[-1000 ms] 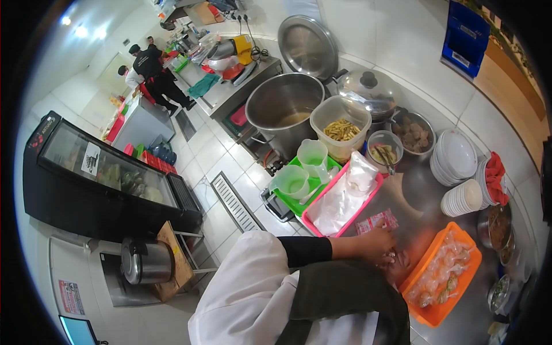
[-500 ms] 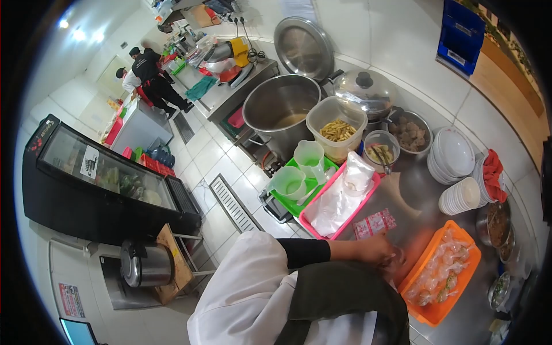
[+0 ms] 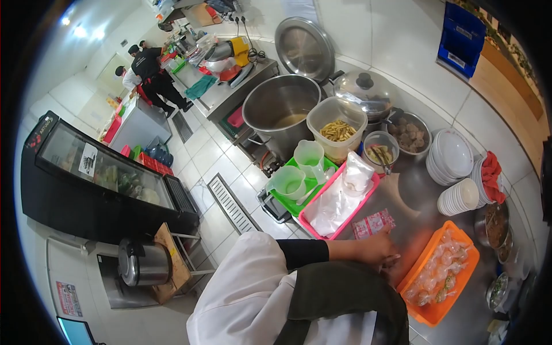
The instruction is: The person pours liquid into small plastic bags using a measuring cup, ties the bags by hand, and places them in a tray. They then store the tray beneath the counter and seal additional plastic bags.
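Observation:
My left hand [image 3: 376, 249], at the end of a black cuff, is over the steel counter between a red-and-white printed packet [image 3: 374, 224] and an orange basket [image 3: 411, 270]. Its fingers are drawn together on something I cannot make out. Only a small part of my right hand [image 3: 392, 268] shows just below it, close against it; its fingers are mostly hidden by the left hand and the dark apron. Small knotted clear bags [image 3: 443, 267] fill part of the basket. White plastic bags [image 3: 329, 208] lie in a pink tray [image 3: 376, 181].
Behind the trays are a large pot [image 3: 282, 109], a tub of yellowish pieces [image 3: 338, 123] and a bowl of meat [image 3: 411, 132]. Stacked bowls [image 3: 451, 155] and cups [image 3: 460, 196] line the right. A green tray [image 3: 287, 203] holds measuring jugs. People [image 3: 154, 77] stand far off.
My left hand has shifted slightly up and left from the basket's side, and less of my right hand shows. The view has moved a little; the basket and trays stay in place.

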A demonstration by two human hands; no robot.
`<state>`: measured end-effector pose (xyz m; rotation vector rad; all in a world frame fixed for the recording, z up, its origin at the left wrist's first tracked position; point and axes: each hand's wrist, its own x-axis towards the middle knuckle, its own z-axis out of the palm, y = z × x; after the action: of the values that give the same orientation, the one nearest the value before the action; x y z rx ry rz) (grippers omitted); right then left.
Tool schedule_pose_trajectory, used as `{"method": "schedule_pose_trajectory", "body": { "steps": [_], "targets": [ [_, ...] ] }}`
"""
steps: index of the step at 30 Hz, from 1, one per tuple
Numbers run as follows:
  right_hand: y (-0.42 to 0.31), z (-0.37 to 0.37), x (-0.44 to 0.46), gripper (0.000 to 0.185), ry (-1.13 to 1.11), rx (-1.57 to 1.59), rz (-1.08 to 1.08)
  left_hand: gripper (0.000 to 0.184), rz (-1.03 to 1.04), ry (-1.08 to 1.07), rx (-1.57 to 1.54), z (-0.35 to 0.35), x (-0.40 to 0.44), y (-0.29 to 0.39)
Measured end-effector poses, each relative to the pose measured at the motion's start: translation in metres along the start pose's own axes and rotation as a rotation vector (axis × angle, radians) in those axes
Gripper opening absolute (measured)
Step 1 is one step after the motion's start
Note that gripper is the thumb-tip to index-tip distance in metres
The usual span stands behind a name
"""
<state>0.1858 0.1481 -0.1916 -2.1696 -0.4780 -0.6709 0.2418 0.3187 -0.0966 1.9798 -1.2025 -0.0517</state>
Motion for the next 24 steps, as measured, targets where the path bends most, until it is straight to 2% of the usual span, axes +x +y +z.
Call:
{"method": "schedule_pose_trajectory", "body": {
  "steps": [3,4,6,7,8,9,11,12,15,18,24],
  "targets": [
    [-0.012,-0.022,0.018,0.024,-0.003,0.16,-0.016,0.013,0.067,0.139,0.104,-0.016,0.014,0.015],
    [-0.02,-0.032,0.028,0.024,-0.016,0.168,-0.031,0.011,0.05,0.109,0.099,-0.022,0.015,0.016],
    [-0.041,-0.062,0.046,0.022,-0.078,0.029,-0.064,0.009,0.087,0.023,0.016,-0.026,0.022,0.024],
    [-0.051,-0.079,0.055,0.02,-0.122,-0.091,-0.087,0.009,0.195,0.096,-0.002,-0.03,0.026,0.031],
    [-0.084,-0.094,0.076,0.017,-0.098,-0.012,0.189,0.01,0.2,0.035,-0.075,-0.029,0.028,0.032],
    [-0.088,-0.105,0.082,0.016,-0.048,-0.1,0.111,0.014,0.183,0.171,-0.192,-0.032,0.033,0.041],
    [-0.08,-0.131,0.078,0.016,0.05,-0.143,0.136,0.013,-0.03,0.173,-0.236,-0.044,0.037,0.059],
    [-0.077,-0.147,0.076,0.016,0.116,-0.14,0.164,0.01,0.024,0.202,-0.02,-0.052,0.04,0.066],
    [-0.076,-0.195,0.064,0.012,0.327,-0.264,0.252,0.004,-0.07,0.189,-0.025,-0.051,0.03,0.063],
    [-0.078,-0.235,0.055,0.008,0.468,-0.368,0.527,0.001,-0.175,0.148,-0.062,-0.049,0.012,0.055],
    [-0.051,-0.261,0.004,0.009,0.537,-0.468,0.728,0.003,-0.265,0.119,-0.083,-0.043,-0.011,0.052]
  ]
}}
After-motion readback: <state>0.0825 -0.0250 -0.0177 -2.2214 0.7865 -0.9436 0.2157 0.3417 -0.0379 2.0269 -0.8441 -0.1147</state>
